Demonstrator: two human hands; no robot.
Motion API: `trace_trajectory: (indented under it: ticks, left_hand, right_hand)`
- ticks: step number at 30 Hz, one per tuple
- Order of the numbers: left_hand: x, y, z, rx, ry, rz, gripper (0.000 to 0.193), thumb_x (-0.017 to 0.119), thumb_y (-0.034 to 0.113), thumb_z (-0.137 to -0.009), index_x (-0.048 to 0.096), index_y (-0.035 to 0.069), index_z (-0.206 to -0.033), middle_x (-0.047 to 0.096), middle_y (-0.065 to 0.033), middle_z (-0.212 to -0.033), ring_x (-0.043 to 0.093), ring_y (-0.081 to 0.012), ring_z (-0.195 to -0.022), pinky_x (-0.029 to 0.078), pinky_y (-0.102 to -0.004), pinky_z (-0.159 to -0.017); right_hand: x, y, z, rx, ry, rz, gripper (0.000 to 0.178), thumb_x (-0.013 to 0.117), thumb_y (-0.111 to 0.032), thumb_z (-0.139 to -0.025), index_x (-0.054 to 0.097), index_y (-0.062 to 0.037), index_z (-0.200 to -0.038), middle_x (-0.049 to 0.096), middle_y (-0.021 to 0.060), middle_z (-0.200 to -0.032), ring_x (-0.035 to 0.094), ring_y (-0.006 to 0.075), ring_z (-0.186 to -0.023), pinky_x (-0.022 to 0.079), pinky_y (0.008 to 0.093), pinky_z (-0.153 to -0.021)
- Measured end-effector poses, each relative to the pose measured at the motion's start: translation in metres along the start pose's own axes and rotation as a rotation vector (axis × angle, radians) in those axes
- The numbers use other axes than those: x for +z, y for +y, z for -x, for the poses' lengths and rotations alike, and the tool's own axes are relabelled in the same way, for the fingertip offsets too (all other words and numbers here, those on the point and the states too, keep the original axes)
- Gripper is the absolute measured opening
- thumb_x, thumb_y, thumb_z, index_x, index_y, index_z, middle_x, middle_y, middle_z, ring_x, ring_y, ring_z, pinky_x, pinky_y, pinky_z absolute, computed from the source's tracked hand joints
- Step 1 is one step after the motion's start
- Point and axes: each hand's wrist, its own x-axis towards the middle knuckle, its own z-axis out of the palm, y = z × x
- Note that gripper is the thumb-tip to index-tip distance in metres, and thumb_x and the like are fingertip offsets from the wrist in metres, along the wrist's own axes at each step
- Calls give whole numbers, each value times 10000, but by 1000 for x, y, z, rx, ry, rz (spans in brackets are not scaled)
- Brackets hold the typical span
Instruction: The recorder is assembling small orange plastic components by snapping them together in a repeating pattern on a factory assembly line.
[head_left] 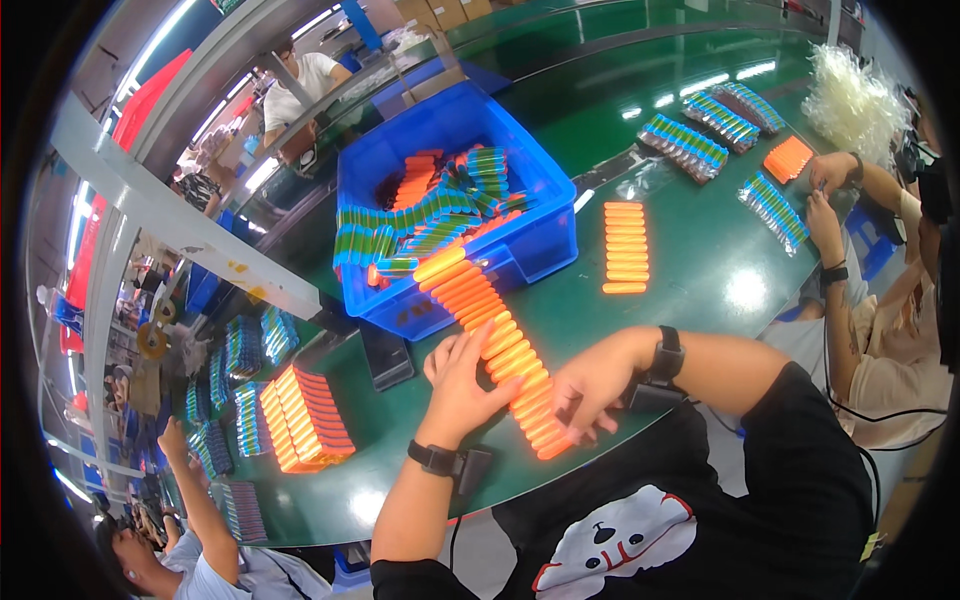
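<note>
A long row of orange cylinders lies side by side on the green table, running from the blue bin's front wall toward me. My left hand is closed on its left side, with the thumb over the cylinders and the fingers at the edge. Beside the row's near end is my right hand, its fingers bent and apart, the fingertips at the last cylinders. Whether those fingertips press on them is hard to see. A shorter row of orange cylinders lies apart to the right.
The blue bin holds blue-green and orange rows. A dark flat device lies before it. Stacked orange rows stand at left, near a co-worker's arm. At right are wrapped blue-green bundles and another co-worker's hands.
</note>
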Motion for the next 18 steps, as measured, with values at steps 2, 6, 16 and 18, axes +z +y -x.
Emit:
trace_trajectory:
  ticks: [2,6,16,18]
  left_hand:
    - [0,-2,1,-2,-1,5,833,830,409,-718,520,132,-1441,587,-92,-1344,454,-313,-1294,232,-465,-1118]
    - [2,-4,0,8,9,12,847,831,413,-714,512,130,-1446,579,-106,-1360,441,-326,-1314,227,-464,-1126]
    - [0,-3,-2,21,-5,46,889,833,426,-708,486,126,-1469,566,-125,-1375,427,-343,-1331,217,-471,-1134]
    - [0,-4,-2,23,-3,39,893,834,426,-708,482,127,-1472,563,-127,-1381,423,-348,-1336,216,-472,-1136]
  right_hand:
    - [-8,2,3,81,-131,22,267,667,-296,-981,722,-36,-1011,726,67,-840,695,136,-623,506,256,-542]
    - [-16,3,2,-372,592,-83,201,656,-212,-994,734,-32,-1041,705,48,-870,652,128,-726,521,269,-684]
    - [-20,12,-33,-480,1012,509,173,657,-170,-959,720,-101,-1104,573,109,-895,589,275,-821,482,384,-740]
    - [-20,14,-34,-489,1036,521,162,648,-168,-962,715,-93,-1089,581,117,-910,598,292,-841,486,394,-753]
